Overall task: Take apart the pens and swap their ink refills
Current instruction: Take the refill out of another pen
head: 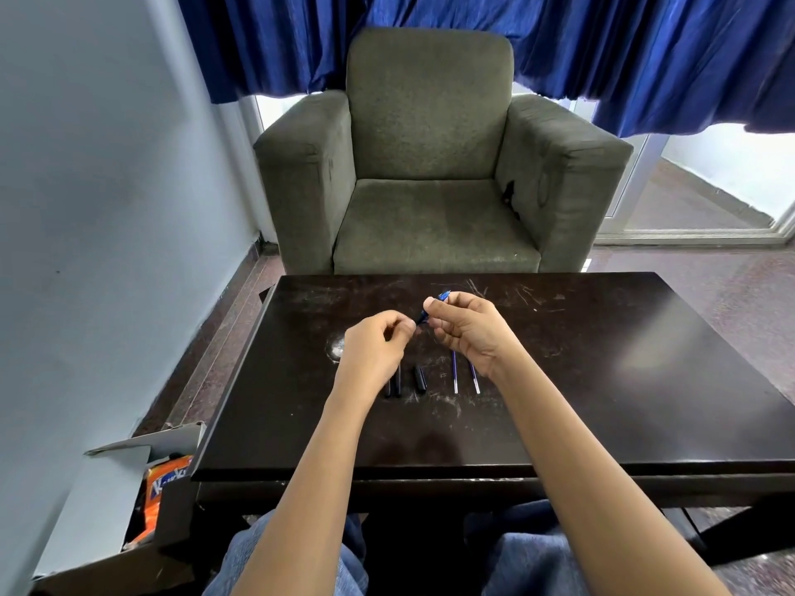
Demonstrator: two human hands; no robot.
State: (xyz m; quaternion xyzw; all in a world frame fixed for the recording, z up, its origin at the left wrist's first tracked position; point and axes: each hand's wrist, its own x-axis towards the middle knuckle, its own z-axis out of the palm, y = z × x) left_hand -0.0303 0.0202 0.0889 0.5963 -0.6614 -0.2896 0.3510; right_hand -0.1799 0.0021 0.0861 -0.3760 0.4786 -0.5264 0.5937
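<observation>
Above the dark table (602, 380), my right hand (466, 326) grips a blue pen piece (431, 307) between thumb and fingers, its tip pointing up and away. My left hand (378, 344) pinches that piece's lower end with curled fingers. On the table below lie two ink refills (455, 376) (474, 380), blue with clear ends, side by side under my right wrist. To their left rest dark pen parts (420, 376) (398, 382), partly hidden by my left hand.
A grey-green armchair (430, 165) stands right behind the table. Blue curtains (602, 45) hang at the back. An open cardboard box (142, 488) with an orange packet sits on the floor at the left. A blue-grey wall lies to the left.
</observation>
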